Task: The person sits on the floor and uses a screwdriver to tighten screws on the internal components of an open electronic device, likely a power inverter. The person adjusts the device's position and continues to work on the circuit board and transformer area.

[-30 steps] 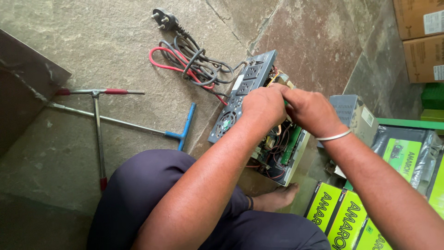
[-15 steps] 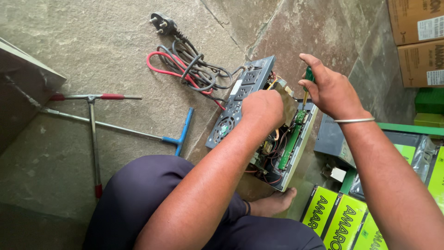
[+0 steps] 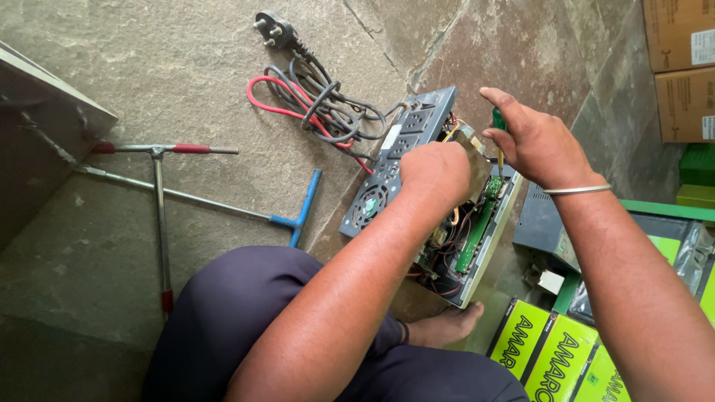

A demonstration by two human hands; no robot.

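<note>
An opened electronic unit (image 3: 402, 160) lies tilted on the stone floor, its grey panel with sockets and a fan facing up and a green circuit board (image 3: 478, 223) and wires showing inside. My left hand (image 3: 439, 173) rests closed on the top of the open case, over a brownish sheet. My right hand (image 3: 538, 141) hovers at the unit's right side and grips a green-handled screwdriver (image 3: 497, 123), whose shaft points down into the case. A metal bangle circles that wrist.
A bundle of red and grey cables with a plug (image 3: 316, 97) lies beyond the unit. Two long T-handle tools (image 3: 160, 201) lie on the floor at left. Yellow-green boxes (image 3: 551, 353), a grey box (image 3: 542, 223) and cardboard cartons (image 3: 681, 67) crowd the right. My bare foot (image 3: 443, 327) sits under the unit.
My right hand has lifted away from my left and moved right, now holding the green screwdriver upright over the case. The left hand stays on the unit.
</note>
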